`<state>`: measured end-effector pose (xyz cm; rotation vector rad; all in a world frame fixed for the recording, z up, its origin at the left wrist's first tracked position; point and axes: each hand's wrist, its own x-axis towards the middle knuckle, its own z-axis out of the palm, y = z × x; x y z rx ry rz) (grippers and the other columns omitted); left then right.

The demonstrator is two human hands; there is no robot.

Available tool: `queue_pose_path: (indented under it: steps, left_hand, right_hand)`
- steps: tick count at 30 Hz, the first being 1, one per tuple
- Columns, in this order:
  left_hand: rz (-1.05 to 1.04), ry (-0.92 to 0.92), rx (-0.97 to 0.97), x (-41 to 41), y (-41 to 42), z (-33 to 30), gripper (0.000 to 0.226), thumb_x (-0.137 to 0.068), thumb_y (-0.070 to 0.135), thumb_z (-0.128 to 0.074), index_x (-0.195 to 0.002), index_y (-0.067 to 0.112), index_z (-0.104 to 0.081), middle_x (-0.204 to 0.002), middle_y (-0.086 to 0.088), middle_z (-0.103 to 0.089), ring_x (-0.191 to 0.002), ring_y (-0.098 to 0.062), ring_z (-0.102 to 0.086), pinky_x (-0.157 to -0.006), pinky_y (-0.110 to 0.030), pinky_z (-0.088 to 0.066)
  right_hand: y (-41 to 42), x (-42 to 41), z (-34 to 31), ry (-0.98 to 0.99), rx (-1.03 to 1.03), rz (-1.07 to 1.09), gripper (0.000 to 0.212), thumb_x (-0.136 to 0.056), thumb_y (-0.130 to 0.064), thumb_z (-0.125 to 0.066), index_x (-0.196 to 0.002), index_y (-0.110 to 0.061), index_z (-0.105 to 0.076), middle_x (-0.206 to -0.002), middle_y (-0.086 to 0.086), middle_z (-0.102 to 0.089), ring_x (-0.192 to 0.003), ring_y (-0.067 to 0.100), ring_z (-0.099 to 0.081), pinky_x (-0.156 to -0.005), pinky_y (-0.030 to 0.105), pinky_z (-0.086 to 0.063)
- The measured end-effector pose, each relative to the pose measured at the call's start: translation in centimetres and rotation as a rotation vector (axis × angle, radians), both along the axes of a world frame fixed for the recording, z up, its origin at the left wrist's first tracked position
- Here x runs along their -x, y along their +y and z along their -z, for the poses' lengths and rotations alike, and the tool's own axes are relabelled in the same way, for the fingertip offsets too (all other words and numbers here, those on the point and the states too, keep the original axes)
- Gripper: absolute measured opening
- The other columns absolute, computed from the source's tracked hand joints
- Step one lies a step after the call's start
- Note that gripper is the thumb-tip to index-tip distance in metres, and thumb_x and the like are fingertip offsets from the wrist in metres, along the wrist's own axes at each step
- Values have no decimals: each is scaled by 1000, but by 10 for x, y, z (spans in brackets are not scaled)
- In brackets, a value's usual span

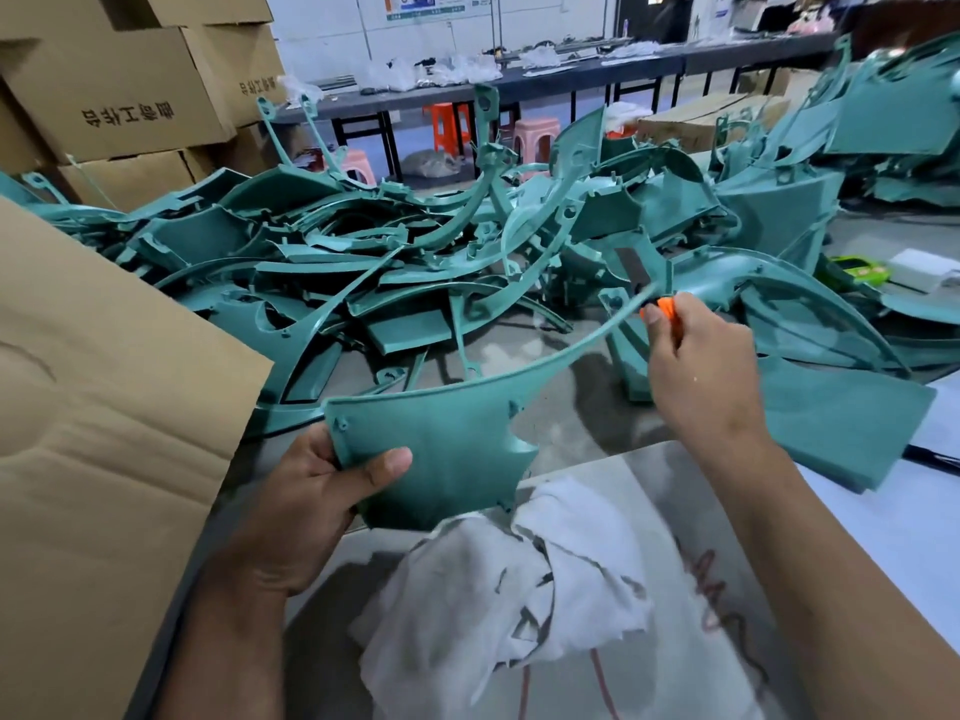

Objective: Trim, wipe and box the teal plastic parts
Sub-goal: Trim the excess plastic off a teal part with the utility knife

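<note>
Currently, trimming is underway: left hand (317, 491) grips one teal part (441, 449), right hand (701, 366) holds an orange-handled knife (662, 309) against it; wiping, boxing and the pile (363, 262) remain.

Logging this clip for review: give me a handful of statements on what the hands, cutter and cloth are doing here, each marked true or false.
1. The left hand grips the wide end of a teal part. True.
2. The right hand is open and holds nothing. False: its fingers are curled round an orange-handled cutter.
3. The cutter's blade meets the held part's thin arm. True.
4. The white cloth is in the left hand. False: it lies below the held part, with no hand on it.
5. A pile of teal parts lies beyond the hands. True.
</note>
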<state>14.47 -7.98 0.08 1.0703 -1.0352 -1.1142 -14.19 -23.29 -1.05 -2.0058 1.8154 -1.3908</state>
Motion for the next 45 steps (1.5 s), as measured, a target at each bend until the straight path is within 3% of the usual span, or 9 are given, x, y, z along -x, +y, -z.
queue_pose_path:
  steps: [4, 8, 14, 17, 20, 28, 35, 40, 45]
  left_hand:
    - [-80, 221, 150, 6, -5, -8, 33, -80, 13, -69, -108, 25, -80, -119, -5, -75, -111, -23, -72, -83, -34, -61]
    - [-158, 447, 155, 33, -18, -10, 34, -83, 19, -67, -116, 21, -74, -121, -8, -75, -107, -24, -74, -75, -39, -62]
    - [48, 719, 167, 70, -28, -8, 40, -89, 6, -60, -129, 5, -63, -128, -21, -69, -116, -33, -69, -86, -43, -60]
    - [27, 514, 156, 58, -26, -3, 30, -92, 0, -57, -119, 4, -71, -124, -22, -70, -112, -37, -70, -85, -46, -61]
    - [-69, 102, 112, 38, -22, 2, 26, -88, 6, -70, -112, 14, -76, -111, -12, -77, -100, -26, -75, -75, -26, -60]
    - [-93, 24, 40, 34, -29, 9, 23, -84, 18, -71, -104, 11, -80, -108, -15, -77, -103, -35, -74, -83, -38, -62]
    - [-338, 304, 135, 55, -41, -11, 17, -93, 7, -69, -92, 15, -83, -109, -13, -77, -105, -30, -74, -94, -49, -58]
    - [-585, 410, 98, 60, -64, -31, 16, -93, -1, -69, -81, 7, -76, -102, -17, -77, -108, -39, -71, -99, -57, -55]
    - [-631, 419, 74, 62, -71, -33, 19, -92, -1, -70, -74, 5, -71, -88, -14, -77, -86, -32, -72, -89, -53, -59]
  right_hand:
    - [4, -1, -3, -81, -51, 33, 38, -108, -36, -47, -76, -17, -44, -66, 11, -56, -64, 35, -51, -54, 39, -31]
    - [29, -25, -20, -622, -138, -538, 44, -97, -55, -60, -94, -12, -60, -65, 7, -62, -47, 23, -55, -44, 35, -45]
    - [44, -46, -12, -736, -395, -1018, 27, -85, -28, -83, -79, -21, -57, -49, 8, -46, -34, 21, -38, -37, 23, -35]
    - [44, -47, -15, -840, -332, -882, 23, -82, -22, -87, -83, -23, -65, -58, 7, -55, -37, 18, -41, -38, 24, -38]
    - [39, -38, -18, -579, -169, -685, 17, -84, -18, -86, -90, -20, -70, -67, -2, -68, -49, 8, -57, -49, 18, -47]
    - [38, -37, -15, -320, 20, -607, 19, -91, -27, -80, -84, -17, -66, -71, -4, -62, -60, 5, -54, -61, 12, -44]
    - [47, -47, -9, -248, 214, -475, 35, -109, -36, -49, -79, -20, -46, -58, -3, -49, -50, 17, -44, -48, 32, -34]
    - [56, -56, -10, -87, 165, -718, 32, -108, -34, -48, -77, -28, -42, -57, -10, -42, -48, 11, -40, -49, 18, -28]
    - [60, -65, -4, 74, 83, -765, 39, -107, -47, -42, -78, -21, -42, -55, -6, -43, -49, 17, -43, -49, 44, -36]
